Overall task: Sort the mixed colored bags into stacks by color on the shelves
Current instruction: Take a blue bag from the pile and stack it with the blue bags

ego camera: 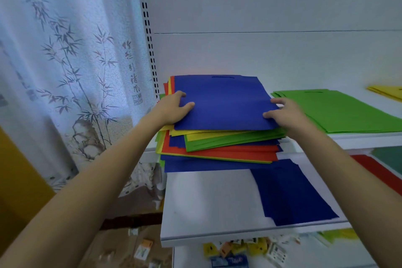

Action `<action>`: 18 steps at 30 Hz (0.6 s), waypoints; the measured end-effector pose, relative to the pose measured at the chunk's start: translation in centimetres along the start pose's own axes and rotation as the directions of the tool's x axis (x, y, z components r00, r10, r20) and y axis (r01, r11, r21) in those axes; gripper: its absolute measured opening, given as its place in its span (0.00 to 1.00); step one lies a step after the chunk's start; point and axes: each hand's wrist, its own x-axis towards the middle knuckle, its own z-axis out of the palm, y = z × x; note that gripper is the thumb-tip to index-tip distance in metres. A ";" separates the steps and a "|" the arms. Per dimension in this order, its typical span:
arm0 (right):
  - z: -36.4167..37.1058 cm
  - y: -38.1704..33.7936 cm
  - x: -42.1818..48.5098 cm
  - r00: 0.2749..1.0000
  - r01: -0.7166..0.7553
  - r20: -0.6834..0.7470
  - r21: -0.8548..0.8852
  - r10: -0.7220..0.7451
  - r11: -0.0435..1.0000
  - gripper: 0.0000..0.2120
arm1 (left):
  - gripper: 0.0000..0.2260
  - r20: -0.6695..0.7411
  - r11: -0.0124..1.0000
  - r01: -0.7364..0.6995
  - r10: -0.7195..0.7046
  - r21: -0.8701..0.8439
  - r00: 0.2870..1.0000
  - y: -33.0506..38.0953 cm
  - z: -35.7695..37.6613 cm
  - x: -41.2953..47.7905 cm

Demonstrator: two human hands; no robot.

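Small packets [239,250], bottom shelf, loose. Lower shelf [206,202], white: blue bags [289,191] lying flat at its right; red bag [374,167] further right, partly out of view. Upper shelf [348,139]: mixed pile [217,146] of blue, red, green and yellow bags, overhanging the front edge. Top blue bag [221,102] on the pile: left hand [171,107] grips its left edge, right hand [282,113] pinches its right edge, thumbs on top. Green stack [348,111] just right of the pile. Yellow stack [387,92] far right. Bamboo-print curtain [65,50] at left.
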 end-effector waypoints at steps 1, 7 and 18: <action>-0.4 0.1 0.0 1.000 -0.008 0.010 0.013 0.008 1.000 0.26 | 0.24 0.005 1.000 0.009 -0.009 0.007 1.000 -0.2 0.0 0.1; -4.4 1.2 -1.1 0.985 -0.140 0.116 0.078 0.131 0.987 0.27 | 0.25 0.000 0.998 0.051 -0.051 0.035 0.999 -0.7 0.5 1.5; -4.9 2.6 -1.2 0.986 -0.133 0.118 0.121 0.118 0.984 0.28 | 0.29 -0.069 0.944 0.116 -0.144 -0.309 0.987 1.1 0.8 3.8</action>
